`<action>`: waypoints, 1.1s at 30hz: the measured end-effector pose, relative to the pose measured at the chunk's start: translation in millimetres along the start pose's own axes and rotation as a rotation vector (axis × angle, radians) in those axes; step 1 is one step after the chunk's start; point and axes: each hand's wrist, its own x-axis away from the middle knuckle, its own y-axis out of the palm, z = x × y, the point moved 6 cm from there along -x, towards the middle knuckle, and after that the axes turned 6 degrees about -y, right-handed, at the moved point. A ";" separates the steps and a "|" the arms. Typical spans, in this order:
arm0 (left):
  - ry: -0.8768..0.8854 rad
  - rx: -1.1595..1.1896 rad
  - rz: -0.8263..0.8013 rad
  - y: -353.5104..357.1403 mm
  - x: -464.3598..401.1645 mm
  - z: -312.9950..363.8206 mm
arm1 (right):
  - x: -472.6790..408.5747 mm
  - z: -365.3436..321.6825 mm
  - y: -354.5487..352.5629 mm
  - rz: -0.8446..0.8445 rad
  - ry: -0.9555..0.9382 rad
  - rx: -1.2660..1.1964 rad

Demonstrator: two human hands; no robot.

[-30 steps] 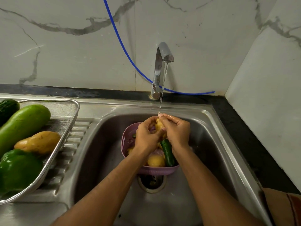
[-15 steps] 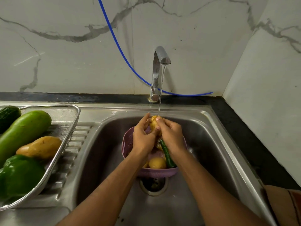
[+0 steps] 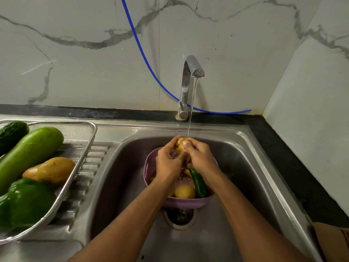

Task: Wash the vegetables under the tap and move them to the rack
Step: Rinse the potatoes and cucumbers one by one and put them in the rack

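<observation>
Well to the left of both hands, a metal rack (image 3: 83, 157) on the drainboard, tilted at its near end, likely so rinse water runs off toward the sink (image 3: 251, 167); four washed vegetables there by count: one dark cucumber (image 3: 11, 132) at the far end, one long pale gourd (image 3: 30, 152) beside it, one potato (image 3: 50, 170) nearer, one green pepper (image 3: 24, 203) nearest the camera; more possibly cut off by the frame edge. Moving right, left hand (image 3: 168, 161) curled round a small potato (image 3: 181, 145), gripping its left flank; right hand (image 3: 200, 157) wrapped over the other flank, thumb pressed on top; both held high, straight under the thin stream from the single tap (image 3: 188, 86), presumably to rub dirt off where the water lands. Directly beneath the hands, one purple colander (image 3: 151, 167) in the basin, seemingly placed above the drain to let water pass while keeping the unwashed lot together; inside, at least one yellow potato (image 3: 184, 191) and one dark green chilli (image 3: 198, 184), others hidden under the wrists, so no full count. Behind and to the right of the hands, one blue hose (image 3: 143, 53) trailing along the wall; far right and near, a brown cloth corner (image 3: 332, 241).
</observation>
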 end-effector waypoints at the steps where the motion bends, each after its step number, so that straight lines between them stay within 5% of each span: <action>1: -0.005 -0.003 -0.012 0.0 0.1 0.3 | 1.4 -0.1 -0.9 0.015 0.007 -0.057; 8: 0.098 -0.078 -0.103 13.1 6.7 9.6 | 6.9 7.2 -15.3 0.382 -0.088 -0.150; 16: 0.025 0.005 0.001 -3.5 -1.7 3.6 | -5.8 8.5 5.4 0.020 0.013 -0.181; 25: 0.117 -0.086 -0.089 8.4 5.4 10.3 | 4.3 10.5 -10.3 0.377 -0.091 -0.280; 30: 0.064 0.158 -0.082 4.3 7.9 14.5 | -3.0 -4.8 -7.0 0.224 -0.193 -0.189; 33: -0.032 0.308 -0.064 -2.3 3.5 12.4 | -9.4 -1.8 3.6 0.041 -0.097 -0.283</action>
